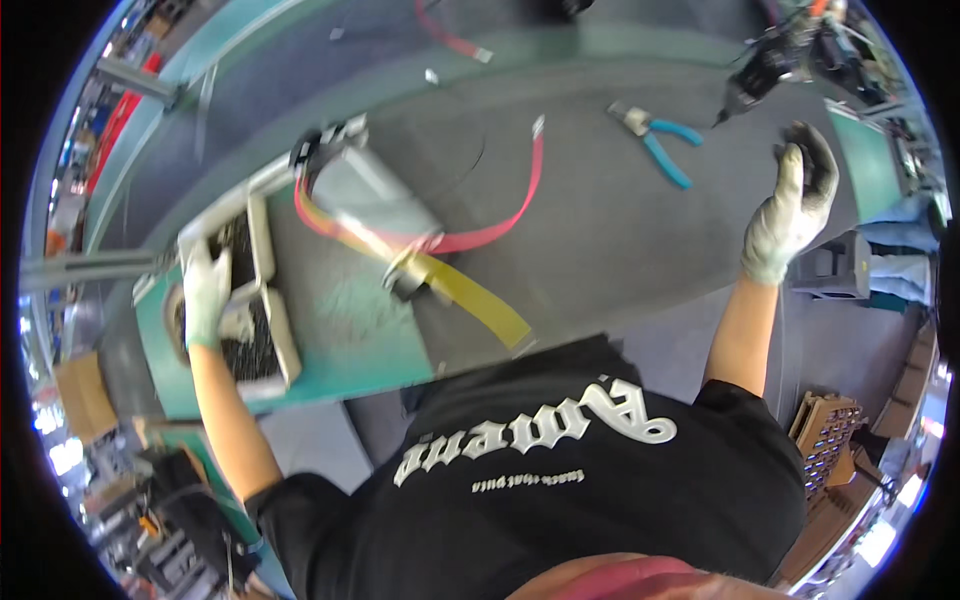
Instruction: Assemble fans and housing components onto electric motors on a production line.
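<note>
Parts bins [262,235], left hand [206,290] over them

Bins hold small dark parts [250,352], left end of workbench [600,230]. Left grip: cannot tell, fingertips unclear. Right hand [786,218]: thumb and fingers loosely apart, near black power screwdriver [758,82]. Between hands: grey device [362,188], red ribbon [490,238], yellow strip [480,300], blue-handled pliers [666,160].

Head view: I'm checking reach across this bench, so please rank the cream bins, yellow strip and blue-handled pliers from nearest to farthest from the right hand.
From the right hand:
1. Blue-handled pliers: just to its left, on the dark mat.
2. Yellow strip: mid-bench, in front of the person's body.
3. Cream bins: far left, by the left hand.
</note>
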A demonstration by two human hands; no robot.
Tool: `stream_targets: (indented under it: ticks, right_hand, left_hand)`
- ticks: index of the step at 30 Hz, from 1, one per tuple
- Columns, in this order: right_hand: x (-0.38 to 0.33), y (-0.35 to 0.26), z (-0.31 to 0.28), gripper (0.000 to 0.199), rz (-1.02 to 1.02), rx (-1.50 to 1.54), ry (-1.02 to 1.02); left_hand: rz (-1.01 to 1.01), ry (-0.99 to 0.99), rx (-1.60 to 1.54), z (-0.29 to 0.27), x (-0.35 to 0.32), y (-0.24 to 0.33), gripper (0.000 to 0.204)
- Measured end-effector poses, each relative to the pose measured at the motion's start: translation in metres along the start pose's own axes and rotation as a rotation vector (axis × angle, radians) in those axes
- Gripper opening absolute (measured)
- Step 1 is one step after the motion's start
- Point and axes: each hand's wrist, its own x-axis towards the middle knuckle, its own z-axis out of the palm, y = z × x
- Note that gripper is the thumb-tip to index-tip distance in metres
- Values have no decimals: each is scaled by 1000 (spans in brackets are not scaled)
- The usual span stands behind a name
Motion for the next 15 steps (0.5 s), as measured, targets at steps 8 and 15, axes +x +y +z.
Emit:
stream_targets:
  ticks: [8,15]
  right_hand:
    - [136,107,-4,54,421,269,-983]
    - [36,-25,53,39,511,882,-640]
  left_hand:
    - [-160,226,-409,-30,-41,50,38]
    - [-202,78,-1752,-56,-122,284,41]
